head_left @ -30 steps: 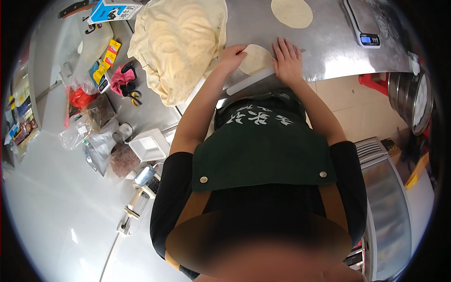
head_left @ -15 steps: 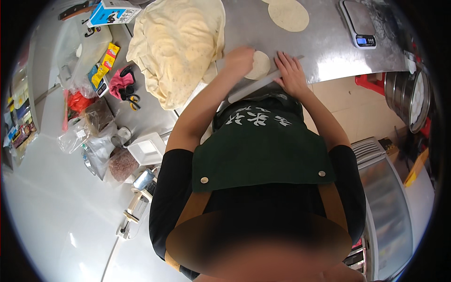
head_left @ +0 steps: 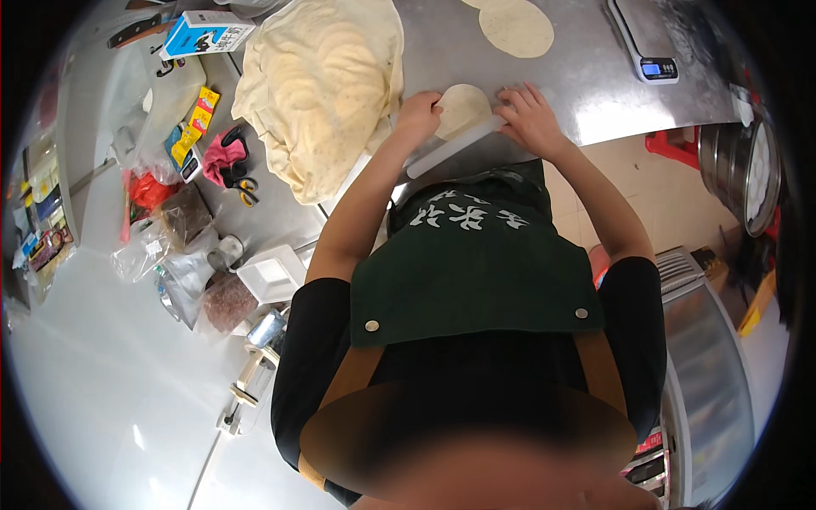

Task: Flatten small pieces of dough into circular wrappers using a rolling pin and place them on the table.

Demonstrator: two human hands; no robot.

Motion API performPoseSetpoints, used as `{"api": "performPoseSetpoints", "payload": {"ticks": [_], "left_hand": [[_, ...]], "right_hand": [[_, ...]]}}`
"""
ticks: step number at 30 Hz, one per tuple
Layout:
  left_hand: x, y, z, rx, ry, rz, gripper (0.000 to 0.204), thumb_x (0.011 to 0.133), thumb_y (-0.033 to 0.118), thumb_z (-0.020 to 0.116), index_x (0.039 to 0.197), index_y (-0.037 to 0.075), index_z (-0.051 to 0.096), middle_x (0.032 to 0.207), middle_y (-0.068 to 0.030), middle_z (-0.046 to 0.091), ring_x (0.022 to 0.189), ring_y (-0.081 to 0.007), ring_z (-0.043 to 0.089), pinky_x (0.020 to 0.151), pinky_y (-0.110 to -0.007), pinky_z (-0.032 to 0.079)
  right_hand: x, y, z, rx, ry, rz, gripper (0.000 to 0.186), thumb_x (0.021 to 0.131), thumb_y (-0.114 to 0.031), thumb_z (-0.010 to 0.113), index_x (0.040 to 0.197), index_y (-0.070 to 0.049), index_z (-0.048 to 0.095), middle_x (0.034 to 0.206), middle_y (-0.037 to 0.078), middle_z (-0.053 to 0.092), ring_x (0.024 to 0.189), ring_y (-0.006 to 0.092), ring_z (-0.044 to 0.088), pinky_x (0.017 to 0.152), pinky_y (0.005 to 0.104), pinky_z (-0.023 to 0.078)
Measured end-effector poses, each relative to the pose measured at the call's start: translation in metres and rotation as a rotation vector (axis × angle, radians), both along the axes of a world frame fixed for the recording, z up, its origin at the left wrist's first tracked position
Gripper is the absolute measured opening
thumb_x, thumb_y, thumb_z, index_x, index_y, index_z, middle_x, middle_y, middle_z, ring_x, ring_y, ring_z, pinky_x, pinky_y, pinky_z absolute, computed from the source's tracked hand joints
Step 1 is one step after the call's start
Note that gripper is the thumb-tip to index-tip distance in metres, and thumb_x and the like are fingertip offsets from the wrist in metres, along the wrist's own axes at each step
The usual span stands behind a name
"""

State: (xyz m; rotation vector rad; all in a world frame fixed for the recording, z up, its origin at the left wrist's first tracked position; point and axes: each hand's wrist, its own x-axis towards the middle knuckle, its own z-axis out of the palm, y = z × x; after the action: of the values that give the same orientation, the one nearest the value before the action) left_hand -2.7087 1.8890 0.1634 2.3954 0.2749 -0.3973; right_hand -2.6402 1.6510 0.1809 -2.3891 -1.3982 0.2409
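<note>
A small round of dough [head_left: 465, 110] lies flat on the steel worktop in front of me. My left hand [head_left: 418, 116] is closed, its fingertips pinching the round's left edge. A pale rolling pin [head_left: 455, 150] lies slantwise along the near side of the round. Over the pin's far right end is my right hand [head_left: 533, 121], fingers stretched and apart, the palm covering that end of the pin. Left of my left hand, a large cream cloth [head_left: 319, 85] is heaped over something hidden. Further off lies a larger flat dough round [head_left: 517, 30], overlapping another at the frame's top edge.
A digital scale [head_left: 650, 51] stands at the back right. On the left are a milk carton [head_left: 206, 36], scissors [head_left: 246, 191], a pink cloth [head_left: 223, 160], plastic bags and a white tray [head_left: 274, 274]. A steel steamer [head_left: 738, 178] stands beyond the worktop's right edge.
My left hand has drawn slightly left and is no longer blurred. The pin has shifted toward the lower left under my right hand. The dough round shows more fully and looks wider.
</note>
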Motion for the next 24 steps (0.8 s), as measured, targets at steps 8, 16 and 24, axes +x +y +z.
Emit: {"api": "performPoseSetpoints", "payload": {"ticks": [8,16,24], "left_hand": [[-0.009,0.004,-0.01,-0.402,0.134,0.267,0.028,0.079,0.01,0.054,0.105,0.004,0.06,0.089,-0.0145,0.064,0.077,-0.0215,0.06,0.071,-0.03,0.046],[0.013,-0.002,-0.011,-0.567,0.216,0.344,0.029,0.081,0.009,0.055,0.108,0.0,0.06,0.092,-0.0081,0.063,0.08,-0.0141,0.058,0.072,-0.026,0.045],[0.017,-0.022,0.025,0.082,0.1,-0.163,0.026,0.074,0.018,0.062,0.096,0.004,0.061,0.094,-0.0167,0.061,0.09,-0.0349,0.057,0.077,-0.041,0.045]], "right_hand": [[-0.016,0.031,-0.032,0.012,-0.183,-0.286,0.043,0.08,-0.033,0.055,0.113,-0.006,0.05,0.125,0.014,0.044,0.123,0.0296,0.035,0.103,0.0464,0.024],[0.02,0.076,-0.03,0.01,-0.203,-0.384,0.052,0.084,-0.032,0.05,0.127,-0.004,0.041,0.135,0.015,0.036,0.127,0.0306,0.031,0.103,0.0472,0.023],[-0.036,-0.009,-0.012,-0.064,-0.028,-0.168,0.051,0.077,-0.029,0.06,0.12,-0.006,0.046,0.133,0.013,0.037,0.125,0.0291,0.032,0.105,0.0473,0.021]]}}
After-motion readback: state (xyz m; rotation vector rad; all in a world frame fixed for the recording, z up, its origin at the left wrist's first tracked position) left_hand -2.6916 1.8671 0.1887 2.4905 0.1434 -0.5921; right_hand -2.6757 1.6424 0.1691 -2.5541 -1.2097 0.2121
